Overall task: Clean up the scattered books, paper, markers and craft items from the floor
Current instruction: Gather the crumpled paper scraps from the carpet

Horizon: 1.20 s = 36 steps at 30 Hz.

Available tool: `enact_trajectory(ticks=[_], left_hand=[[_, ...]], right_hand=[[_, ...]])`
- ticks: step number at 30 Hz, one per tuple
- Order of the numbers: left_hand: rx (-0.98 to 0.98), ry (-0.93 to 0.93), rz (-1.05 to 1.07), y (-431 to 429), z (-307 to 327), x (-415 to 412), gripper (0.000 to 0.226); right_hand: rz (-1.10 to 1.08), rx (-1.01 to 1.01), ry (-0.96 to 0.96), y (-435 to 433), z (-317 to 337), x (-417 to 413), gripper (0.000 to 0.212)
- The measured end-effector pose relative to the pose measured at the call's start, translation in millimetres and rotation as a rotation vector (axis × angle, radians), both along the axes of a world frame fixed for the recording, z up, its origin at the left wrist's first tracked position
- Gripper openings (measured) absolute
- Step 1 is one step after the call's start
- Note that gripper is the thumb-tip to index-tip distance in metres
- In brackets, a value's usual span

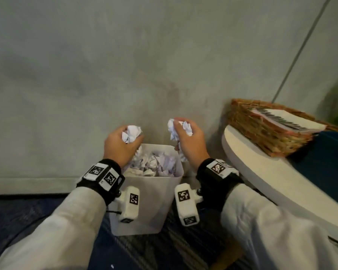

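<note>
A grey wall fills the upper view, with dark blue floor at its foot. To the right, a round white tabletop carries a woven basket with flat printed sheets lying in it. A white bin stands on the floor against the wall, just beside the tabletop. It is heaped almost to its rim with crumpled paper.

Both hands hang over the far side of the bin, and each wrist wears a black band with coded tags. The left hand has its fingers curled round one wad. The right hand is clamped the same way on a second wad, and a loose tail of that paper hangs below the palm toward the bin.

The wads should be very light and soft, giving under the fingers and springing back a little, with nothing in them to break. A loose whole-hand cup round the bulk is probably grip enough. Because the bin is so full, a wad let go from high up may roll off the heap, so a low release over the middle looks wiser.

The wads are white with a faint lilac cast and a few dark print marks, and they are sharply creased and lumpy. A tiny white scrap lies on the floor near the lower edge.
</note>
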<state>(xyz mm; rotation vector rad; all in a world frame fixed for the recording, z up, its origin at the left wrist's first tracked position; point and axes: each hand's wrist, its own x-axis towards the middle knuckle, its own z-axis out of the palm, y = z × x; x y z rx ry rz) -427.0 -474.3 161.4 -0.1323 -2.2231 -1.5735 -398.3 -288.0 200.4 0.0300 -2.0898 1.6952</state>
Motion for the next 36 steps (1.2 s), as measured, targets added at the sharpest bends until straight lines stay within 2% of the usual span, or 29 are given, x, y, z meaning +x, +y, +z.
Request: enact_trajectory(ticks=[3, 7, 8, 10, 12, 14, 18, 21, 25, 28, 33, 36], left_hand=[[-0.116, -0.066, -0.08, -11.4, -20.0, -6.3, 0.023], [-0.299, 0.007, -0.079, -18.3, -38.5, -15.4, 0.057], [-0.291, 0.009, -0.061, -17.2, -39.2, -16.9, 0.063], [-0.268, -0.012, -0.028, -15.3, -37.9, -19.6, 0.073], [-0.308, -0.017, -0.01, -13.3, -34.4, -18.9, 0.079], [-0.335, -0.026, -0.026, -10.8, -28.7, -13.7, 0.074], [-0.268, -0.06, -0.01, -9.5, -13.4, 3.1, 0.062], [-0.214, 0.029, 0.003, -6.2, 5.1, 20.5, 0.054], [-0.067, 0.153, -0.053, 12.9, 45.2, 38.5, 0.045], [0.077, 0.262, -0.104, 50.3, 85.1, 54.5, 0.035], [0.212, 0.431, -0.238, 143.6, 150.5, 95.4, 0.016], [0.296, 0.483, -0.385, 212.3, 180.8, 130.9, 0.018]], right_hand=[[0.018, 0.174, -0.09, -14.1, -34.9, -22.7, 0.031], [0.083, 0.504, -0.142, -23.8, -69.7, -34.3, 0.047], [0.061, 0.517, -0.164, -22.7, -73.4, -36.3, 0.049], [0.009, 0.388, -0.169, -22.0, -71.4, -34.4, 0.049], [-0.003, 0.354, -0.146, -21.5, -67.8, -31.8, 0.041], [0.0, 0.381, -0.108, -21.7, -64.7, -27.7, 0.034], [-0.076, 0.392, -0.058, -18.0, -57.0, -16.2, 0.027], [-0.098, 0.394, -0.029, -4.8, -28.0, -5.2, 0.026], [-0.171, 0.441, 0.16, 21.2, 41.9, 18.9, 0.024], [-0.269, 0.437, 0.281, 53.3, 100.2, 56.8, 0.022], [-0.461, 0.366, 0.344, 132.4, 172.1, 140.4, 0.025], [-0.554, 0.349, 0.341, 190.8, 196.3, 207.6, 0.028]])
